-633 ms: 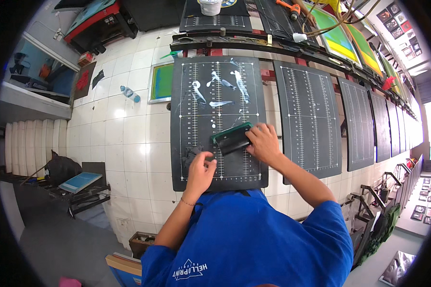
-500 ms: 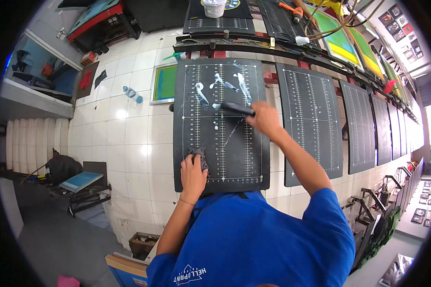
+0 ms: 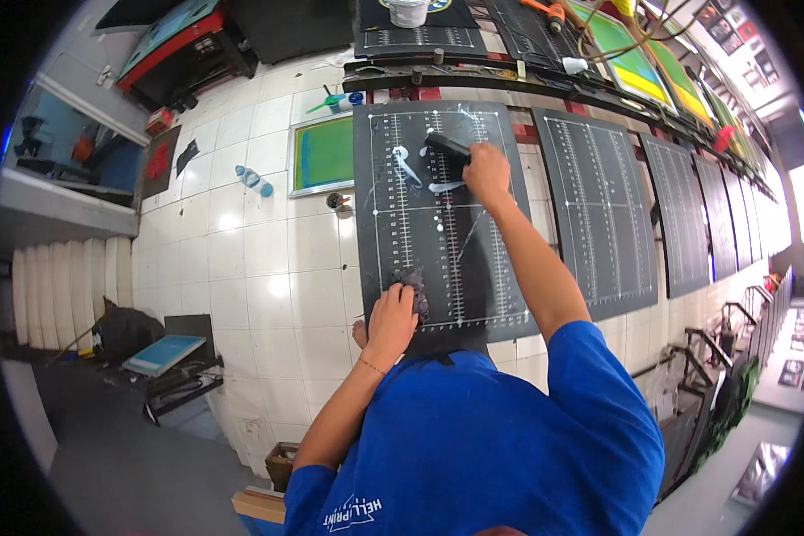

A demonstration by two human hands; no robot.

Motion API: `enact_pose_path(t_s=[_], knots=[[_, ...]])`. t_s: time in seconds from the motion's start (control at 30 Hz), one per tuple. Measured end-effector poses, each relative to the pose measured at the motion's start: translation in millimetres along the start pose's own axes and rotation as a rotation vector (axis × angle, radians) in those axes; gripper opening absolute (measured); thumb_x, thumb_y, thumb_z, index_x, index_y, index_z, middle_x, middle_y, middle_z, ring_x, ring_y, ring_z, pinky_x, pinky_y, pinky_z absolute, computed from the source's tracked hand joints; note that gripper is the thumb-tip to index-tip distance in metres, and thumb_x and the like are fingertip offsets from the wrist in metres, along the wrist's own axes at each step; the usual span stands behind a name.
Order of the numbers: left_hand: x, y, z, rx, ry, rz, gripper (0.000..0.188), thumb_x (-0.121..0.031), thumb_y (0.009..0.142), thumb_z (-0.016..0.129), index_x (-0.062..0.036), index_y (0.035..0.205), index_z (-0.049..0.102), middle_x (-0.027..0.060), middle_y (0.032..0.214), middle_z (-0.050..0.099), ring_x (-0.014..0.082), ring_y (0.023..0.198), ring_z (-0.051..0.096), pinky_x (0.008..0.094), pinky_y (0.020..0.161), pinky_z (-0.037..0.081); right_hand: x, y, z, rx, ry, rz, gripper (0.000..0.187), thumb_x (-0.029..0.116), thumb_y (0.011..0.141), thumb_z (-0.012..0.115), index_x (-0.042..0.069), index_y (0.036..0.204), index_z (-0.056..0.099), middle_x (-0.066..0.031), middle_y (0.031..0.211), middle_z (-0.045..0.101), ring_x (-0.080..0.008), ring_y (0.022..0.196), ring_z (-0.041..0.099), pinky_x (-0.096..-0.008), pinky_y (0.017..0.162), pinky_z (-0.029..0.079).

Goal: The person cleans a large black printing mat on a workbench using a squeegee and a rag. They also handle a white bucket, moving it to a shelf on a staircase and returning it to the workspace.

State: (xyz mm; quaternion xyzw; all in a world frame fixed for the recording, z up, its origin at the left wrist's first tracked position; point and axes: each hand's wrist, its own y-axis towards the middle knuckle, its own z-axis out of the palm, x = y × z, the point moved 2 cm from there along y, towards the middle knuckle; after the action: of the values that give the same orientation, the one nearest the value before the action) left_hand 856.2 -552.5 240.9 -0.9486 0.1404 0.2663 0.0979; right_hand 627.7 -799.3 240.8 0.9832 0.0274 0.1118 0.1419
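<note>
In front of me lies a black board (image 3: 496, 277) marked with white ruler lines and a border. Streaks and blobs of white paste (image 3: 406, 167) sit on its far half. My right hand (image 3: 488, 177) is closed around a long black spreader-like tool (image 3: 447, 145), whose blade touches or hovers just over the paste; its exact kind is unclear. At the board's near left part, my left hand (image 3: 395, 314) has its fingers curled over a crumpled dark grey cloth (image 3: 417, 295), resting on the surface.
More ruled black boards (image 3: 603, 214) stand in a row to the right. Beyond the board runs a dark metal rail (image 3: 473, 74), with a white tub (image 3: 408, 12) behind it. A framed green screen (image 3: 324, 154) and a plastic bottle (image 3: 255, 181) lie on the tiled floor at left.
My right hand has moved the black tool away from me, through the paste, and some right-hand streaks are smeared away. My left hand remains on the cloth. The whole view has shifted slightly.
</note>
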Motion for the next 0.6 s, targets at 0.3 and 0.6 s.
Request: enact_pose_path(t_s=[0.3, 0.6], knots=[[115.0, -30.9, -79.9, -0.081, -0.798, -0.112, 0.046, -0.005, 0.073, 0.073, -0.0006, 0.114, 0.053, 0.0107, 0.103, 0.06, 0.02, 0.091, 0.062, 0.0325, 0.078, 0.051, 53.4, -200.0, -70.3, 0.107, -0.033, 0.161, 0.043, 0.003, 0.065, 0.067, 0.011, 0.107, 0.065, -0.0064, 0.105, 0.061, -0.0289, 0.1, 0.06, -0.0401, 0.083, 0.052], [270.0, -78.3, -89.7, -0.108, -1.668, -0.399, 0.036, -0.018, 0.096, 0.054, -0.0054, 0.129, 0.05, 0.0097, 0.126, 0.058, 0.0214, 0.109, 0.058, 0.0362, 0.094, 0.047, 135.3, -249.7, -60.8, 0.082, 0.007, 0.173, 0.049, -0.001, 0.064, 0.065, 0.012, 0.111, 0.066, -0.0063, 0.111, 0.063, -0.0275, 0.103, 0.059, -0.0364, 0.084, 0.052]])
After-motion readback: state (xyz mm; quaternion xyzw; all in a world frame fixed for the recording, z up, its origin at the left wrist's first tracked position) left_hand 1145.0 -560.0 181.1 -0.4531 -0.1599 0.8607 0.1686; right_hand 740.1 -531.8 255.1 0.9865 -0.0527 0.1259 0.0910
